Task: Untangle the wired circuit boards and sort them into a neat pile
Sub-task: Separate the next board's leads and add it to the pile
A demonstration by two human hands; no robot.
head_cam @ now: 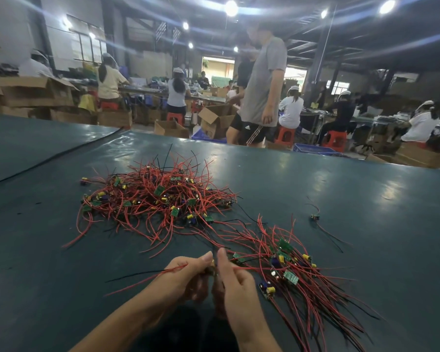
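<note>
Just nearside of the tangled heap (158,196), left hand (186,275) and right hand (235,283) meet, each pinching a red lead, with a small, mostly hidden circuit board (212,269) between them, likely being teased free. Right of the heap and nearer, the sorted pile (290,273) has its wires swept one way, keeping the boards together; a stray board (314,217) sits further right

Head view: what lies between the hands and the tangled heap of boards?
In the head view, green table crossed by loose red wire ends trailing from the tangled heap; no boards there. Left hand and right hand grip one wired board.
</note>
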